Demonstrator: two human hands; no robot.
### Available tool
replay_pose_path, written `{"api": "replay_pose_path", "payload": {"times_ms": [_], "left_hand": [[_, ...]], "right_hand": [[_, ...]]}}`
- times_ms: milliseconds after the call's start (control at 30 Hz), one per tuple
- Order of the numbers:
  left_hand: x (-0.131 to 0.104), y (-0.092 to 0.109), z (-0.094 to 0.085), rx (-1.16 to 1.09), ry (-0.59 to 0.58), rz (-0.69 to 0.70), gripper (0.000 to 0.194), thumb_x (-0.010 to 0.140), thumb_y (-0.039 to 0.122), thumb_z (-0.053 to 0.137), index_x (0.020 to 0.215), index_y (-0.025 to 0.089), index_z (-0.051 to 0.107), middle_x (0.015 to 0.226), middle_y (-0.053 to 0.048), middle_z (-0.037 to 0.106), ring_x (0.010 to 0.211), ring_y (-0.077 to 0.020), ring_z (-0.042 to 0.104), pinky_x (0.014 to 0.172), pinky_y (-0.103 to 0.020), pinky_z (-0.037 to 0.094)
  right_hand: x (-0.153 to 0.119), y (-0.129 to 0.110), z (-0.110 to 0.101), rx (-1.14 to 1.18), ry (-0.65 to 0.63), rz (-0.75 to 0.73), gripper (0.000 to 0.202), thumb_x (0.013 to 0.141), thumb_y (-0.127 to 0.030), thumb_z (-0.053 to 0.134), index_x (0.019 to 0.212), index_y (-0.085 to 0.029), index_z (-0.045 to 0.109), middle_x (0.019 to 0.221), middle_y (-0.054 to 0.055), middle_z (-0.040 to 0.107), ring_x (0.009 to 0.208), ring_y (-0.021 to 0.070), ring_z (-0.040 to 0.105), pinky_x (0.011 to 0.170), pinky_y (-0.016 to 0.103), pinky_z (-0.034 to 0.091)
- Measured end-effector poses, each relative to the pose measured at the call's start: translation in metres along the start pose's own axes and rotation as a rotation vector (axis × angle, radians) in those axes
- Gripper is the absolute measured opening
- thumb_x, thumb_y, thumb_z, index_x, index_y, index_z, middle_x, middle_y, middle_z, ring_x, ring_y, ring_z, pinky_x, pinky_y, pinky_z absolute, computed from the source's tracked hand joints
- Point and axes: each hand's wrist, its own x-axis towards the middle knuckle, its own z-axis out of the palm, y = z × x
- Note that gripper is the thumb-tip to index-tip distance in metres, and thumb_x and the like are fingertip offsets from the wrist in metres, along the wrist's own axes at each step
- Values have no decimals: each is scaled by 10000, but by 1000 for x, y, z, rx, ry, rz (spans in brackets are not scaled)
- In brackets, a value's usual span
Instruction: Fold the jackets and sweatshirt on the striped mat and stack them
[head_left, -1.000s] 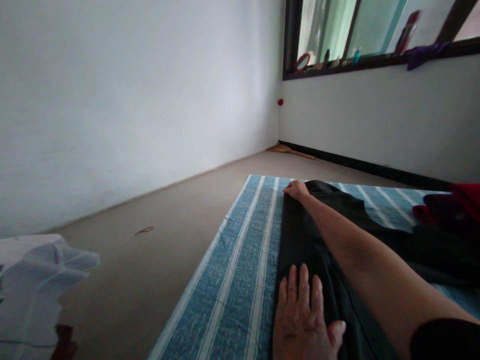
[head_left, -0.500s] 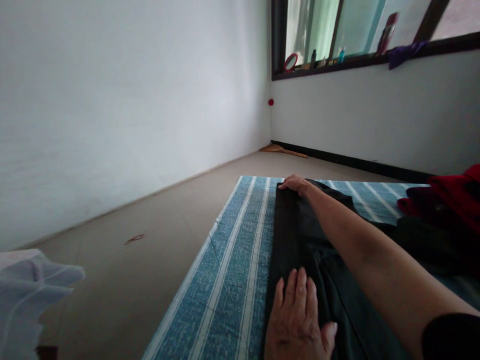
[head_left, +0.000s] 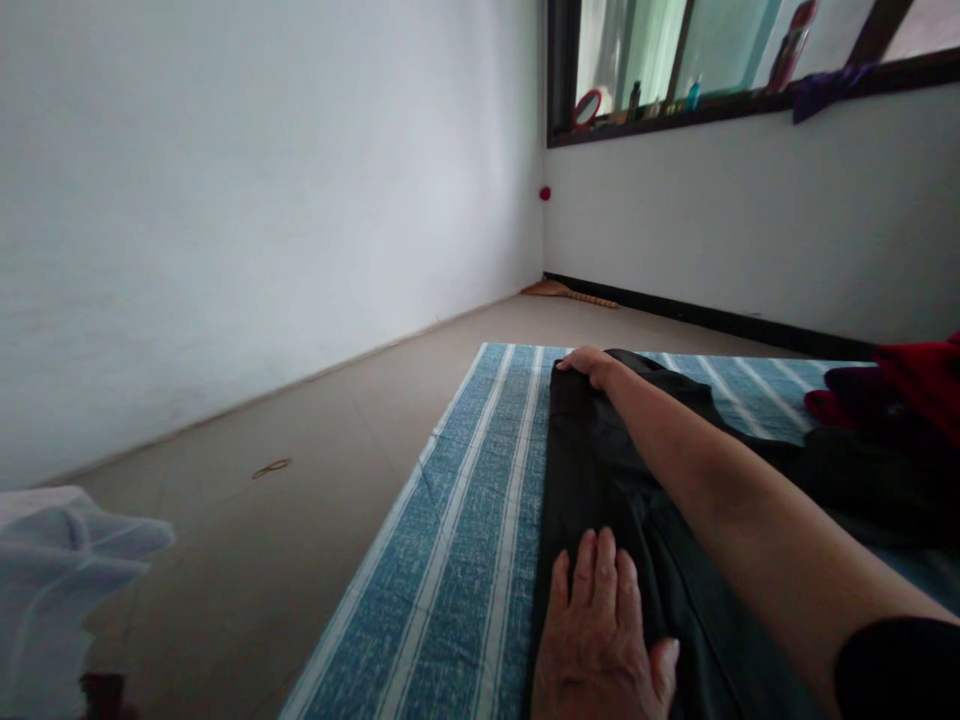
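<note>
Black trousers (head_left: 581,450) lie spread on a blue and white striped cloth (head_left: 442,530), their straight edge running away from me. My left hand (head_left: 596,635) presses flat on the near part of the trousers, fingers stretched forward and thumb out to the right. My right hand (head_left: 589,364) reaches to the far end, its fingers closed over the top corner of the fabric; the fingertips are partly hidden. The trousers' right side is rumpled and partly covered by my right forearm.
Red and dark folded clothes (head_left: 911,385) are heaped at the right. A whitish cloth (head_left: 60,570) hangs at the lower left. On the floor lie a thin loop (head_left: 271,468) and a broom (head_left: 559,290) in the corner. Small bottles and a mirror (head_left: 588,107) stand on the windowsill.
The view has shifted slightly. Both hands stay in nearly the same places on the trousers, with no clear movement of the fabric.
</note>
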Motion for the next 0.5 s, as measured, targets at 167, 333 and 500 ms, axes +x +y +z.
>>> {"api": "replay_pose_path", "payload": {"times_ms": [167,333,500], "left_hand": [[-2,0,0,20,74,-56,660,846,616,440,1296,147,560,1368,-230,487,1239,-399,475,890,-514,543],[-2,-1,-3,-7,0,-59,655,858,616,404,1318,171,545,1375,-172,500,1234,-383,489,914,-525,527],[-3,-1,3,-2,20,-83,633,848,603,429,1303,183,560,1380,-138,510,1248,-375,484,924,-526,516]], "right_hand": [[3,5,2,-196,-20,-36,290,930,-343,561,1157,-164,569,1138,71,587,941,192,607,792,374,531],[-2,7,9,-453,54,-173,292,917,-340,579,1154,-169,578,1181,73,573,1010,215,587,846,405,508],[-19,4,10,-662,168,-276,283,923,-343,569,1150,-173,579,1194,81,570,1054,220,571,897,438,478]]}}
